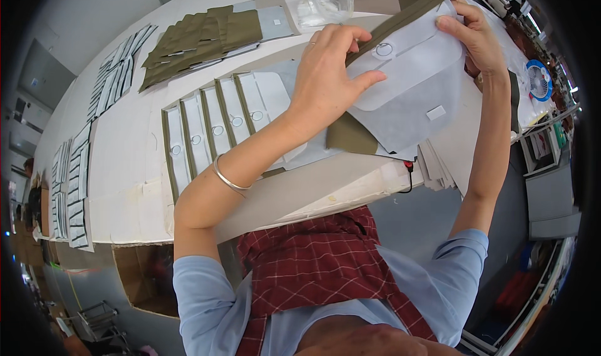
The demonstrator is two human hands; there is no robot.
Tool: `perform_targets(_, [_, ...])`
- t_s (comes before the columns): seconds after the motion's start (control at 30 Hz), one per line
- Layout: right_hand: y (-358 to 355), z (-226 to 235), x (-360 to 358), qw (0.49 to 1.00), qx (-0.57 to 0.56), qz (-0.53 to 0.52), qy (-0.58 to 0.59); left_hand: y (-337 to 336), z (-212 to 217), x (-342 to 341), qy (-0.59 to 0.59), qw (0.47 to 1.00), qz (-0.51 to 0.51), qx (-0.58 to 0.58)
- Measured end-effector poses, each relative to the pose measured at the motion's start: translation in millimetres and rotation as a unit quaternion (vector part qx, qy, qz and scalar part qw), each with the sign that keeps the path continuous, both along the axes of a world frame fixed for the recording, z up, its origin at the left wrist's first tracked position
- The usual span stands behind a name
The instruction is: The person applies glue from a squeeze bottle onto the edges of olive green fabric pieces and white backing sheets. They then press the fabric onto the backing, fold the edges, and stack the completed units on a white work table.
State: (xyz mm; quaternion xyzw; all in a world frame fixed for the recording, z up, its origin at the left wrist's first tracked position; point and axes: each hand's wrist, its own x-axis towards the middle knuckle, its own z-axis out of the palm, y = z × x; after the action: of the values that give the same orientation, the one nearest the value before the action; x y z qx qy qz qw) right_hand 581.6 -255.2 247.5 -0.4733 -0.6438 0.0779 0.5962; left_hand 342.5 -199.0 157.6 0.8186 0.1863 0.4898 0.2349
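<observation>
A grey-white fabric panel point(413, 74) with an olive folded edge stands tilted before me, a drawn ring and a small white label on its face. At its upper right corner my right hand point(479, 40) pinches it, thumb on the near face and fingers behind. My left hand point(332, 71) is at the panel's left end with thumb and fingers spread apart, close to the olive edge. Left of that hand lies an overlapping row of similar panels point(217, 109), each with an olive strip and a drawn ring. Part of the row is hidden by my left forearm.
Overlapping olive fabric pieces point(200, 37) lie farther back on the white table point(122, 168). Bundles of dark-edged strips point(119, 71) line its left side. A clear plastic bag point(325, 2) sits at the far edge. A blue fan point(539, 81) stands at right, a cardboard box point(147, 278) below.
</observation>
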Motion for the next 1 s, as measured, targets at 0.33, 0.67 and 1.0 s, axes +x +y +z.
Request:
perform_targets(0.33, [63,-2,4,0.959,-0.167,0.072,-0.218,-46,-59,-54,0.097,0.872,-0.188,-0.442])
perform_targets(0.67, [193,-118,-144,0.867,-0.283,0.286,-0.294,-59,-70,-137,0.031,0.649,-0.145,-0.746])
perform_targets(1.0, [214,-148,-137,0.833,-0.340,0.306,-0.310,-49,-83,-130,0.030,0.604,-0.204,-0.770])
